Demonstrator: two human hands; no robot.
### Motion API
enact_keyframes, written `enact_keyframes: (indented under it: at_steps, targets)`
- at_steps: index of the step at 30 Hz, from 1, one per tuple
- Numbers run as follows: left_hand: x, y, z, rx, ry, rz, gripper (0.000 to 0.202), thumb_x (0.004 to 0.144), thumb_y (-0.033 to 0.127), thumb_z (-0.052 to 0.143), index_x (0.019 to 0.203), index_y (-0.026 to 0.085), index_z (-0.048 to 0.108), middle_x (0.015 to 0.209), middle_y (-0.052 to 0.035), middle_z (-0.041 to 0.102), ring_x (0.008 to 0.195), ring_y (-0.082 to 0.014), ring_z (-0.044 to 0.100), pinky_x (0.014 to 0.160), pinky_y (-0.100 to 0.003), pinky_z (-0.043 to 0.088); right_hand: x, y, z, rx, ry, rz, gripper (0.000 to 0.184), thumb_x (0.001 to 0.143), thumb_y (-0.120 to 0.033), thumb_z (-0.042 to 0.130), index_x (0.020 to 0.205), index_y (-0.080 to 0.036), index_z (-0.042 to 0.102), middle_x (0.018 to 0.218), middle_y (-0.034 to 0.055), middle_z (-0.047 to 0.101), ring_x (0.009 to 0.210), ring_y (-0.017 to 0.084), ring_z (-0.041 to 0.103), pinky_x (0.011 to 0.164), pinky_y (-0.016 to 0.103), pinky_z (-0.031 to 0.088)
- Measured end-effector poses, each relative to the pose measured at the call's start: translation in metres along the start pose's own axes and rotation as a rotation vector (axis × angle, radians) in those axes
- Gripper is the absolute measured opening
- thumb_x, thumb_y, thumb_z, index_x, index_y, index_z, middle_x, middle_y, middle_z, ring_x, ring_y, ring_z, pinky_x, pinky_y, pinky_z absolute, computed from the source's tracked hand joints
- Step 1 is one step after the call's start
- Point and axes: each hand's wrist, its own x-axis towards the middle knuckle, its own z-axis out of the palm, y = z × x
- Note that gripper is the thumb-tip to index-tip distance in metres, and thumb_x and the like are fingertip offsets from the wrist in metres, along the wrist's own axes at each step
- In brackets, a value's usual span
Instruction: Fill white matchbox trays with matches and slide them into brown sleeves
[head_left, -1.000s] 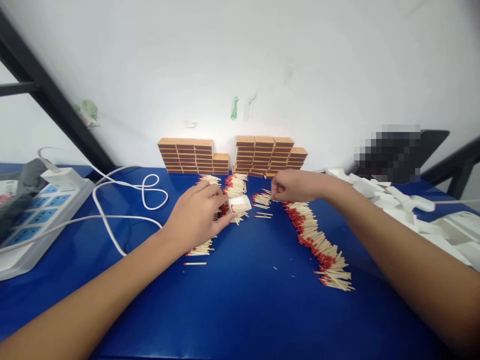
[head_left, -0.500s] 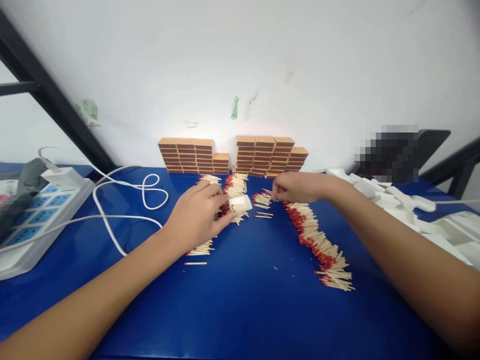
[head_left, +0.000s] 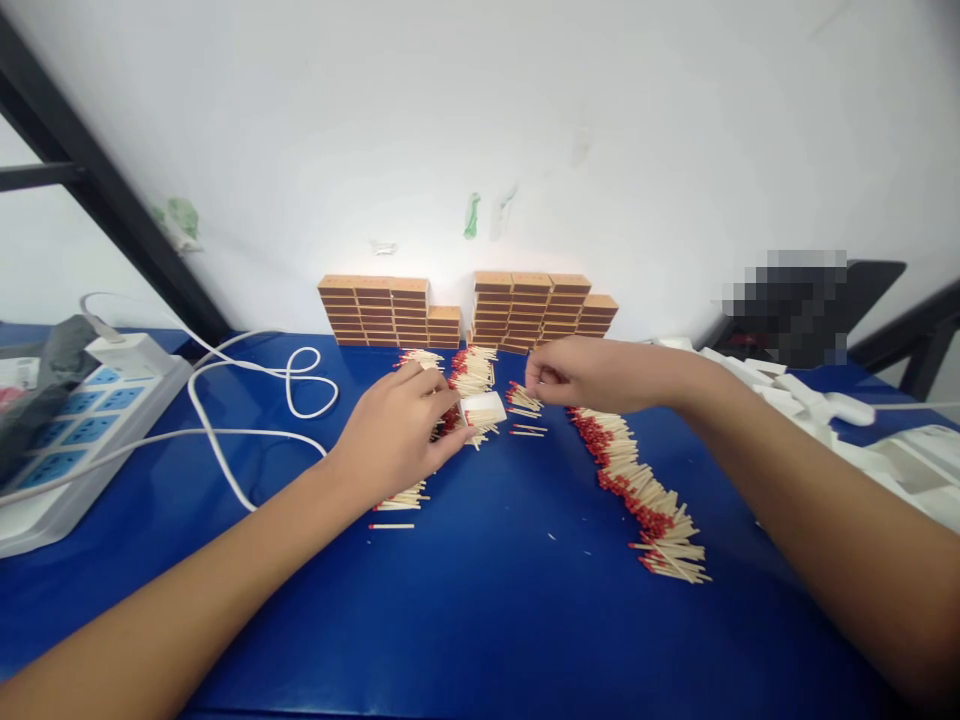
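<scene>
My left hand [head_left: 405, 430] is closed around a white matchbox tray [head_left: 492, 403], thumb at its near side and fingers over its left end. Red-tipped matches [head_left: 484, 418] lie in the tray. My right hand [head_left: 570, 373] is pinched at the upper edge of a small group of matches [head_left: 523, 400]; whatever sits between its fingertips is hidden. Two loose matches [head_left: 529, 431] lie just below that group. Under and behind the left hand runs a row of matches [head_left: 472, 368], partly covered. Another long row of matches [head_left: 630, 475] slants down beneath the right forearm.
Stacked matchboxes [head_left: 375, 312] and a second matchbox stack [head_left: 529, 310] stand against the wall. On the left are a power strip [head_left: 90, 430] and a looping white cable [head_left: 196, 400]. White trays [head_left: 885, 470] are heaped at the right on the blue table [head_left: 480, 600].
My right hand has shifted left, over the small group of matches. The left hand and its tray stay in place.
</scene>
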Motion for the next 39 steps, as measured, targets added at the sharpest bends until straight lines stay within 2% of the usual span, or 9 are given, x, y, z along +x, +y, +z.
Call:
enact_keyframes:
  at_steps: [7, 12, 15, 19, 22, 26, 30, 35, 39]
  targets:
    - [-0.001, -0.001, 0.001, -0.042, 0.0, 0.024, 0.034, 0.105, 0.045, 0.061, 0.101, 0.016, 0.077, 0.098, -0.0107, 0.073, 0.094, -0.0263, 0.067, 0.091, -0.043, 0.059, -0.005, -0.068, 0.005, -0.158, -0.009, 0.027, 0.002, 0.095, -0.017, 0.065, 0.093, -0.018, 0.065, 0.094, 0.0057, 0.071, 0.073, 0.016, 0.058, 0.062, 0.03, 0.033]
    - [0.0, -0.001, 0.0, -0.079, -0.031, 0.046, 0.029, 0.104, 0.04, 0.062, 0.1, 0.014, 0.076, 0.1, -0.0118, 0.072, 0.096, -0.0272, 0.067, 0.09, -0.045, 0.06, 0.001, -0.087, 0.014, -0.348, -0.029, 0.086, 0.012, 0.096, -0.012, 0.067, 0.107, -0.012, 0.07, 0.107, 0.0129, 0.074, 0.078, 0.02, 0.064, 0.059, 0.031, 0.029]
    - [0.0, 0.0, -0.002, -0.084, -0.031, 0.051, 0.031, 0.105, 0.04, 0.061, 0.098, 0.014, 0.076, 0.1, -0.0126, 0.072, 0.096, -0.0277, 0.068, 0.09, -0.046, 0.061, 0.001, -0.082, 0.017, -0.366, -0.026, 0.044, 0.013, 0.101, -0.015, 0.06, 0.109, -0.012, 0.07, 0.11, 0.0141, 0.074, 0.08, 0.02, 0.064, 0.06, 0.031, 0.03]
    - [0.001, 0.0, -0.001, -0.077, -0.006, 0.031, 0.034, 0.105, 0.043, 0.062, 0.101, 0.014, 0.077, 0.099, -0.0118, 0.073, 0.097, -0.0274, 0.069, 0.091, -0.045, 0.06, -0.004, -0.061, 0.009, -0.207, 0.118, -0.114, 0.02, 0.106, -0.025, 0.053, 0.098, -0.016, 0.069, 0.101, 0.0098, 0.074, 0.083, 0.019, 0.062, 0.068, 0.031, 0.036]
    - [0.0, -0.001, 0.0, -0.061, 0.011, 0.025, 0.034, 0.103, 0.045, 0.065, 0.102, 0.014, 0.078, 0.098, -0.0111, 0.073, 0.096, -0.0269, 0.068, 0.09, -0.044, 0.06, -0.007, -0.045, 0.0, -0.182, 0.19, -0.031, 0.015, 0.1, -0.023, 0.057, 0.088, -0.019, 0.066, 0.089, 0.0056, 0.071, 0.076, 0.017, 0.057, 0.067, 0.031, 0.034]
    - [0.0, -0.001, 0.0, -0.04, 0.021, 0.018, 0.032, 0.102, 0.044, 0.067, 0.1, 0.014, 0.078, 0.099, -0.012, 0.074, 0.097, -0.0278, 0.068, 0.089, -0.044, 0.06, -0.005, -0.034, -0.005, -0.176, 0.051, 0.118, 0.01, 0.088, -0.013, 0.061, 0.08, -0.02, 0.062, 0.079, 0.0023, 0.067, 0.067, 0.015, 0.05, 0.063, 0.031, 0.032]
    - [0.0, -0.002, 0.0, -0.022, 0.014, 0.009, 0.028, 0.101, 0.042, 0.068, 0.101, 0.016, 0.078, 0.101, -0.012, 0.074, 0.099, -0.0285, 0.068, 0.089, -0.044, 0.059, 0.005, -0.026, 0.006, -0.138, -0.027, 0.105, 0.009, 0.085, -0.014, 0.062, 0.079, -0.02, 0.065, 0.08, 0.0027, 0.068, 0.068, 0.016, 0.053, 0.063, 0.031, 0.032]
    - [-0.001, -0.001, 0.0, -0.038, 0.014, 0.013, 0.031, 0.103, 0.045, 0.065, 0.101, 0.016, 0.077, 0.099, -0.0111, 0.074, 0.098, -0.0273, 0.068, 0.091, -0.043, 0.059, 0.016, -0.017, 0.022, -0.179, -0.019, 0.08, 0.007, 0.084, -0.015, 0.062, 0.081, -0.02, 0.066, 0.079, 0.0033, 0.07, 0.068, 0.016, 0.055, 0.061, 0.031, 0.03]
    - [0.0, -0.001, 0.0, -0.032, 0.012, 0.007, 0.033, 0.103, 0.045, 0.066, 0.1, 0.015, 0.078, 0.098, -0.0109, 0.074, 0.097, -0.0271, 0.068, 0.089, -0.043, 0.059, 0.016, -0.019, 0.024, -0.21, -0.055, 0.083, 0.007, 0.085, -0.014, 0.061, 0.081, -0.019, 0.063, 0.08, 0.0037, 0.069, 0.067, 0.016, 0.053, 0.06, 0.031, 0.028]
